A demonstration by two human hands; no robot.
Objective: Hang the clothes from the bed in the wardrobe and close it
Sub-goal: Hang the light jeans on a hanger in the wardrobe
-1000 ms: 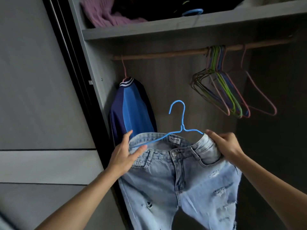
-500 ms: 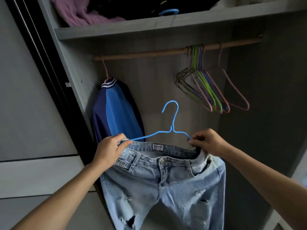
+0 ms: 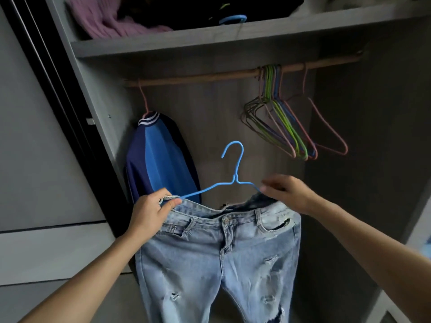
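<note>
Jeans [image 3: 217,248] sit on hanger [image 3: 229,180] below rod [image 3: 233,74]. Left hand [image 3: 151,213] pinches waistband; right hand [image 3: 286,192] blurred, grip unclear. Best: seat both corners, lift hook into gap right of jacket [image 3: 158,159].

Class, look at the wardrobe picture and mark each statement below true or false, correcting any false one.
1. The blue hanger already hangs on the rail. False: it is held below the rail, with the jeans.
2. The left hand grips the waistband of the jeans. True.
3. A blue jacket hangs at the left end of the rail. True.
4. The empty hangers lie on the shelf. False: they hang on the rail, toward the right.
5. A purple knit lies on the shelf. True.
</note>
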